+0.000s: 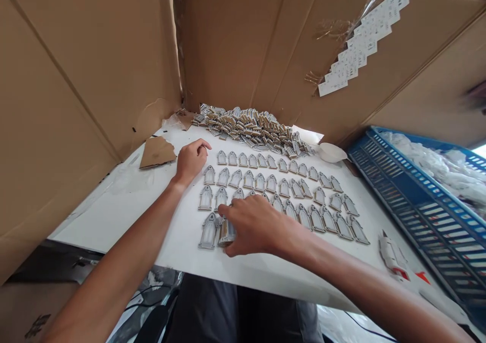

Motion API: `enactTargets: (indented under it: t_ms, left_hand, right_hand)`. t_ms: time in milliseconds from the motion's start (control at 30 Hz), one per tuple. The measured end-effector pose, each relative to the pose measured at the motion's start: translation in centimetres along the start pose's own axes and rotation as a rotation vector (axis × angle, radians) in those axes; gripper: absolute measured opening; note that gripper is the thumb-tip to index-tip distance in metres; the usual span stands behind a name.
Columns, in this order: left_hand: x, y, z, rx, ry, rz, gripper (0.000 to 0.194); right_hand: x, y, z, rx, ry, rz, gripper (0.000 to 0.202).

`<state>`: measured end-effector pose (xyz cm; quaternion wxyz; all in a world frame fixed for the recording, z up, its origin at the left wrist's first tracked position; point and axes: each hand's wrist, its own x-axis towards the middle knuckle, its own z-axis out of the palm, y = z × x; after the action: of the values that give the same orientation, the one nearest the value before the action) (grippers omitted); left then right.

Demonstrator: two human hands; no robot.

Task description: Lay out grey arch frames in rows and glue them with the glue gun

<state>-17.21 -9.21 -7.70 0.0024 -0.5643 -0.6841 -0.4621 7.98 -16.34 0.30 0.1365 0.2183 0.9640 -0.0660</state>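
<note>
Several small grey arched pieces, shaped like little windows (208, 231), lie in rows on the white table (178, 246). Over the left end of the nearest row, my right hand (258, 224) grips a short stack of these arched pieces (227, 231) between thumb and fingers. The stack stands beside the row's leftmost piece, and my palm hides part of the rows behind it. My left hand (192, 160) rests on the table left of the farthest row, loosely curled with nothing visible in it.
Behind the rows is a heaped pile of similar pieces (254, 125). A white scoop-like dish (332, 152), a glue gun (393, 254) and a blue crate (413, 206) of plastic bags are at the right. Cardboard walls (235, 39) enclose the table; a torn cardboard scrap (156, 152) lies left.
</note>
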Motion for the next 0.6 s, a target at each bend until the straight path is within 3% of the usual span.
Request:
enactTargets:
  t_ms: [100,300,600]
  left_hand:
    - [0.0,-0.3,0.1,0.001,-0.008,-0.007,0.033]
    - [-0.1,-0.4,0.0,0.0,-0.023,-0.016,0.033]
    - [-0.3,-0.4,-0.7,-0.011,-0.024,-0.041,0.032]
  right_hand:
    - [-0.1,0.1,-0.6,-0.005,-0.016,-0.022,0.056]
    - [0.9,-1.3,-2.3,-0.01,0.08,-0.064,0.055]
    - [3.3,-3.5,-1.1,0.015,0.025,-0.109,0.065]
